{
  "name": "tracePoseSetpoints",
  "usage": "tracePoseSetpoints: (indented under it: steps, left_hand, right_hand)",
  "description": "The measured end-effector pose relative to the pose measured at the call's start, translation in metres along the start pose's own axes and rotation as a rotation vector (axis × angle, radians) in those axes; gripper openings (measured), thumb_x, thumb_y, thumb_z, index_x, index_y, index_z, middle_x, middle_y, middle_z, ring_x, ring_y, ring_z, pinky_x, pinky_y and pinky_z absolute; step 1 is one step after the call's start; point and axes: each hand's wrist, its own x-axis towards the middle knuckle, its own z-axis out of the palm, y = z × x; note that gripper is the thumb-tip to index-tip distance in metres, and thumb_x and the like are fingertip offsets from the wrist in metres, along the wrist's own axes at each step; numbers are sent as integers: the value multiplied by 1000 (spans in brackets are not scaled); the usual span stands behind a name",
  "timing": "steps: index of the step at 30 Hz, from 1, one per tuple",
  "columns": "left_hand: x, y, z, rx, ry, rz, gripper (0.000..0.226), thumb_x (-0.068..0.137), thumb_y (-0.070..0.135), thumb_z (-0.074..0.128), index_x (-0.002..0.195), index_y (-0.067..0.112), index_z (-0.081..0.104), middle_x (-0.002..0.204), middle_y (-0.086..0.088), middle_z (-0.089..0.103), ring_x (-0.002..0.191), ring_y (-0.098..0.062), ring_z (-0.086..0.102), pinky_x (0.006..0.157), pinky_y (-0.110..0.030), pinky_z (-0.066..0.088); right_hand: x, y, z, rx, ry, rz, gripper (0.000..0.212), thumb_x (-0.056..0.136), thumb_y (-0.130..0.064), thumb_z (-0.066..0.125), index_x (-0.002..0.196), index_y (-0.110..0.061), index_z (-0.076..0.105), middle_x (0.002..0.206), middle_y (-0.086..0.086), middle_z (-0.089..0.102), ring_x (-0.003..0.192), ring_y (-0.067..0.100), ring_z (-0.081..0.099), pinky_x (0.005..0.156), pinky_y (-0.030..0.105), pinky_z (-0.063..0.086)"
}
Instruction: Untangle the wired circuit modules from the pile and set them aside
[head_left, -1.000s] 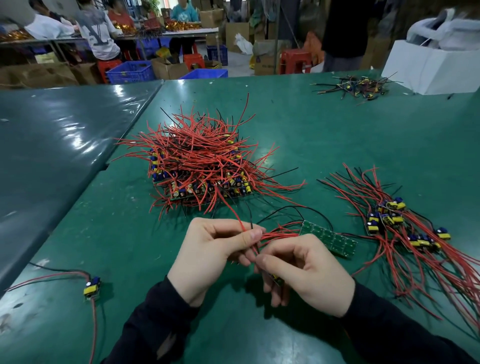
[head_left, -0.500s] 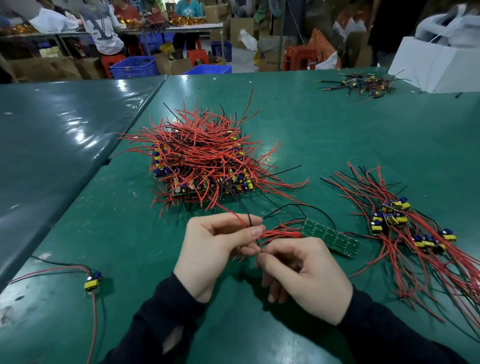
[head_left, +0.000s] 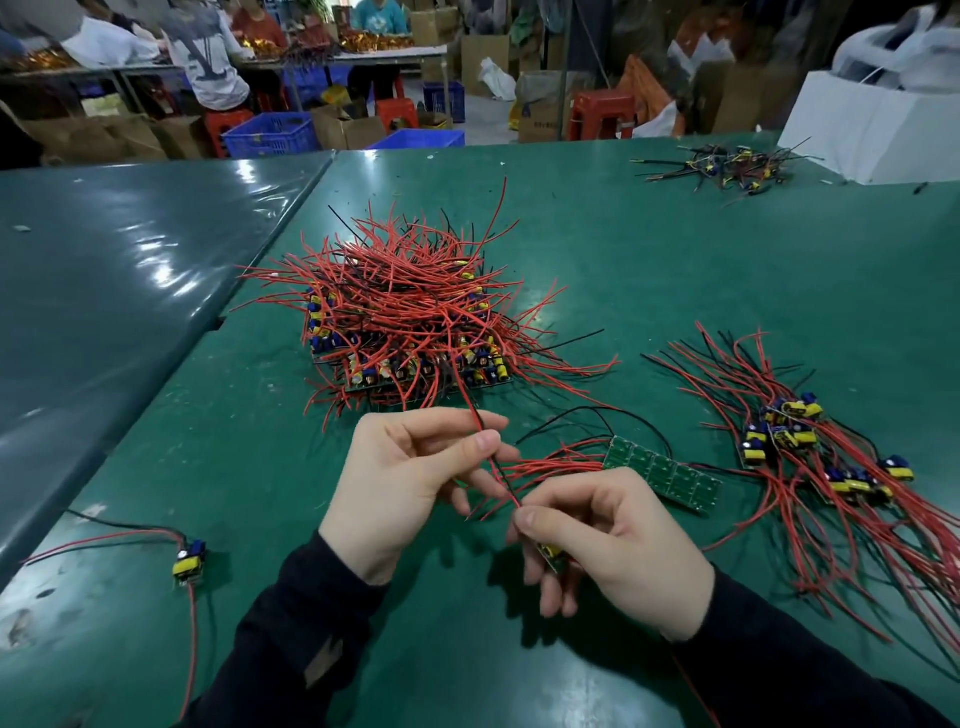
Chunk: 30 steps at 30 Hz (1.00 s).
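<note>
- Head view: we are looking down at the green surface (head_left: 623, 270), where the pile (head_left: 410, 322) of red-wired circuit modules is sitting just beyond our hands.
- We are working on one module (head_left: 551, 555): our right hand (head_left: 613, 545) is curling its grip around it, fingers and thumb closed on the small board, which is only partly showing.
- Our left hand (head_left: 405, 478) is pinching the module's red and black wire pair (head_left: 493, 457) between thumb and forefinger; the pair is running up from the right hand, past the left thumb and towards the pile.
- We are judging this as the freeing step: the far end of the wires seems to be lying against the pile's front edge, though we cannot tell whether it is snagged.
- A green panel (head_left: 665, 478) of boards is lying just right of our hands, its wires fanning towards them.
- Set-aside modules (head_left: 810, 447) are lying to the right, one loose module (head_left: 189, 558) to the left.
- Next, we are expecting to need a gentle pull along the wires, then a placement with the right-hand group.
</note>
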Motion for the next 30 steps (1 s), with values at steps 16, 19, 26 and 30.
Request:
tracePoseSetpoints:
  steps: [16,19,26,30]
  left_hand:
    - [-3,-5,15,-106,224,50,8,75,-6,67,71,1,68,63,-15,70,52,-23,69,46,-21,52]
    - [-2,-2,11,-124,230,69,6,78,-1,65,74,2,69,65,-13,71,52,-22,69,46,-20,52]
    - [-3,-2,12,-105,220,91,5,78,2,65,74,2,68,64,-12,69,51,-20,67,46,-20,50]
    - [-2,-1,7,-146,264,111,6,78,3,64,80,1,69,64,-11,69,52,-20,68,46,-18,50]
  right_hand:
    - [-4,5,5,-114,-4,-110,17,83,-19,57,69,-14,64,54,4,61,39,16,57,37,20,42]
    - [-4,5,5,-121,-4,-109,16,83,-19,57,70,-12,64,54,5,61,39,17,57,37,20,43]
    - [-8,5,6,-133,-42,-173,18,86,-15,58,69,-18,64,54,2,62,39,13,58,38,20,43]
    - [-7,6,6,-143,-42,-181,17,86,-15,58,71,-16,64,54,3,62,40,13,58,39,20,44]
